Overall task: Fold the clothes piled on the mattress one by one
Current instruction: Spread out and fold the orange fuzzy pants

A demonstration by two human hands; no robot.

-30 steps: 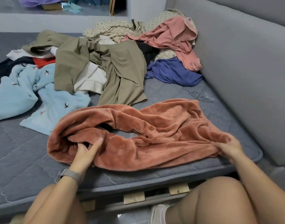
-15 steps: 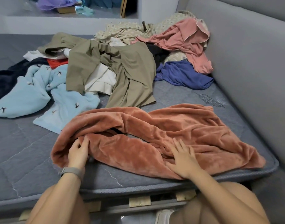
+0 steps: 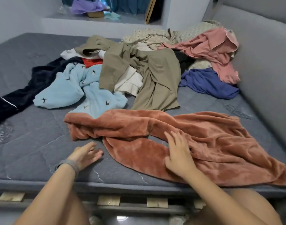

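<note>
A rust-orange fleece garment (image 3: 212,143) lies spread and rumpled across the near right part of the grey mattress (image 3: 25,143). My right hand (image 3: 178,153) lies flat on it with straight fingers, near its middle. To the left of the fleece, my left hand (image 3: 86,154) hovers just over the bare mattress, fingers straight, holding nothing. Behind lies the pile: a light blue fleece piece with small bird prints (image 3: 77,88), an olive garment (image 3: 155,78), a pink garment (image 3: 217,51), a dark blue one (image 3: 208,83) and a black one (image 3: 25,90).
A grey padded headboard (image 3: 260,62) runs along the right side. A ledge at the back carries a purple cloth (image 3: 85,7). My knees are below the mattress's front edge, above wooden slats (image 3: 108,200). The left part of the mattress is bare.
My left hand has let go of the orange fleece's left end and moved off onto the mattress. My right hand moved from the right end to the middle and lies flat. The fleece is spread flatter.
</note>
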